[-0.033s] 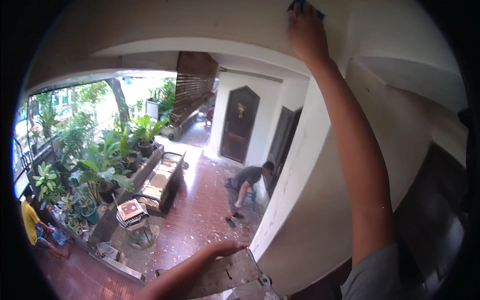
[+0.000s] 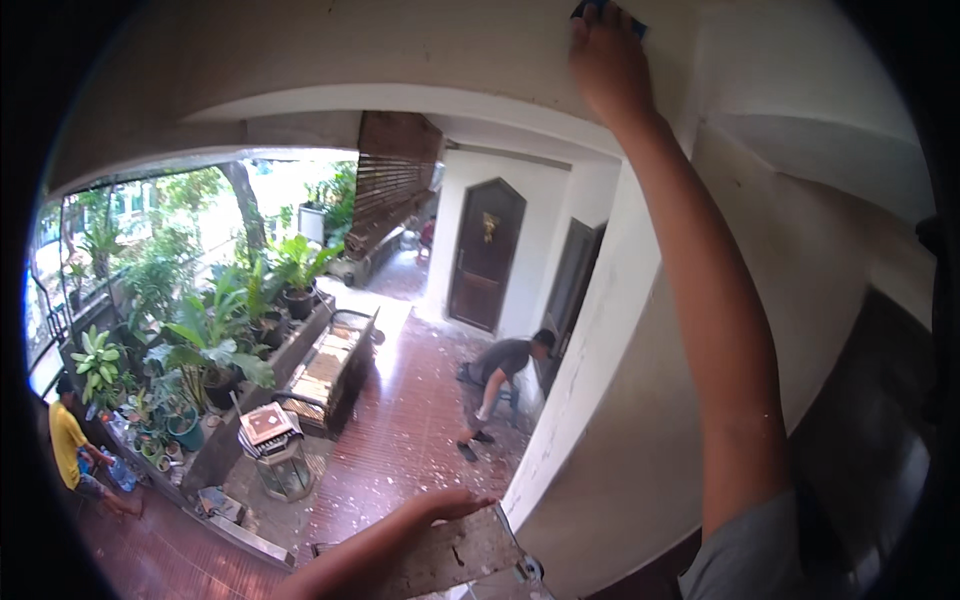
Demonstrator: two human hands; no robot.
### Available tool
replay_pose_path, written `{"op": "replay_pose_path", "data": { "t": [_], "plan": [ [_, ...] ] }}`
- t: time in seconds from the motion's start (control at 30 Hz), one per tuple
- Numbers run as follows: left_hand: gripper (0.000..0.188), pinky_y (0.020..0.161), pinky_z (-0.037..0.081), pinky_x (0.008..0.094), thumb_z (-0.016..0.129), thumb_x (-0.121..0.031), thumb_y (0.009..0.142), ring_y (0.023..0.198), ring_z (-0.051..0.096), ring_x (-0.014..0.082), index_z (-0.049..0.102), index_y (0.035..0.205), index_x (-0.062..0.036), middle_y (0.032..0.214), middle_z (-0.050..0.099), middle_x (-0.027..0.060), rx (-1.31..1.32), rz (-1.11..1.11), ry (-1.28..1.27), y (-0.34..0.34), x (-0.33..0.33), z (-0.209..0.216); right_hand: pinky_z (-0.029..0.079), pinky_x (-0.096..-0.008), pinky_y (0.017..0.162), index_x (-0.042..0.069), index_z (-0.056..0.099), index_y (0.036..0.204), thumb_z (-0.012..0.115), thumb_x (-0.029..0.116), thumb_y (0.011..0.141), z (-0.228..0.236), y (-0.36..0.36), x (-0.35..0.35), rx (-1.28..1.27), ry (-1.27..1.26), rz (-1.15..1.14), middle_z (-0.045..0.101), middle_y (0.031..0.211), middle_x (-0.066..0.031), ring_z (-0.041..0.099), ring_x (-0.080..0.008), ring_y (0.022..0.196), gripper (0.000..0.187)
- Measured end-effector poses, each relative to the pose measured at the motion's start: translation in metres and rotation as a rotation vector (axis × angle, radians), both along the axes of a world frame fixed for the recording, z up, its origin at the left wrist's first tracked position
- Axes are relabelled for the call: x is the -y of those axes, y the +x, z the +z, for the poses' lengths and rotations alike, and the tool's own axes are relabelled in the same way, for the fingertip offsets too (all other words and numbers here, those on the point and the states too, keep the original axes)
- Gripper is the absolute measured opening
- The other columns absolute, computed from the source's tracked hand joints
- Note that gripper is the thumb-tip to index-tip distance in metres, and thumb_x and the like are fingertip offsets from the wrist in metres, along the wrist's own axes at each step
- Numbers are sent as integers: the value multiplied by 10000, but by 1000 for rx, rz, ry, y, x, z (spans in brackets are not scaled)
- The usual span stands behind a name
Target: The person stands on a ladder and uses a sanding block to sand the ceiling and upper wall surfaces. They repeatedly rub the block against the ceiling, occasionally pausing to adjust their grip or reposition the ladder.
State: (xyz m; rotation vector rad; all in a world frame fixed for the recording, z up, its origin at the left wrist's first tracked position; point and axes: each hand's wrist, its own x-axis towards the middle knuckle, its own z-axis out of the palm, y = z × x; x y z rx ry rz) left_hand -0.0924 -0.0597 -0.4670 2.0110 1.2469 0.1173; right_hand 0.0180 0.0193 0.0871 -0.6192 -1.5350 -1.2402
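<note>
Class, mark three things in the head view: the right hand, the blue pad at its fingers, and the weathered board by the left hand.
Right hand [image 2: 610, 68]: head view, back of the hand.
Blue pad [image 2: 637, 26]: head view, its exposed right end.
Weathered board [image 2: 482, 542]: head view, its bare top face.

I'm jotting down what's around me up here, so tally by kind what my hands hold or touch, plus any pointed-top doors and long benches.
Blue pad in the right hand: 1
Worn board at the left hand: 1
Pointed-top door: 1
Long bench: 1
Total: 4
</note>
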Motion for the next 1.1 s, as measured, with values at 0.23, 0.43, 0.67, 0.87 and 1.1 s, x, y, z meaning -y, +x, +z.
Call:
{"op": "replay_pose_path", "data": {
  "t": [0.23, 0.43, 0.67, 0.87, 1.1],
  "plan": [
    [679, 969, 421, 492, 266, -594, 984, 1107, 563, 446, 581, 1239, -49, 1175, 585, 302, -144, -75, 9, -5, -31, -44, 424, -458, 980, -79, 540, 1223, 431, 213, 963, 7, -1, -27, 21, 362, 56, 515, 1256, -277, 500, -408, 1148, 405],
    [500, 903, 461, 467, 404, -453, 991, 1050, 604, 394, 590, 1212, -45, 1093, 635, 267, -66, -145, 0, -16, -39, -62, 406, -473, 989, -89, 544, 1192, 496, 223, 934, 17, -6, -12, -46, 301, 63, 517, 1244, -282, 469, -393, 1212, 408],
    [489, 899, 463, 457, 417, -447, 984, 1041, 612, 366, 590, 1212, -50, 1095, 641, 250, -78, -152, 8, -27, -40, -42, 362, -497, 1050, -94, 516, 1242, 465, 217, 958, 37, -5, -13, -70, 183, 126, 483, 1323, -282, 440, -412, 1262, 424],
    [481, 896, 465, 449, 427, -442, 979, 1033, 618, 342, 590, 1212, -54, 1097, 646, 236, -95, -155, -8, -38, -34, -45, 359, -494, 1055, -96, 501, 1268, 439, 193, 968, 40, -8, -19, -28, 198, 85, 468, 1345, -291, 426, -414, 1280, 421],
    [471, 892, 468, 439, 440, -436, 972, 1024, 626, 314, 591, 1212, -59, 1099, 652, 219, -72, -163, -22, -20, -34, -46, 365, -488, 1051, -98, 519, 1251, 447, 179, 962, 35, -14, -15, -42, 182, 141, 462, 1347, -296, 423, -430, 1278, 407]
  ]
}}
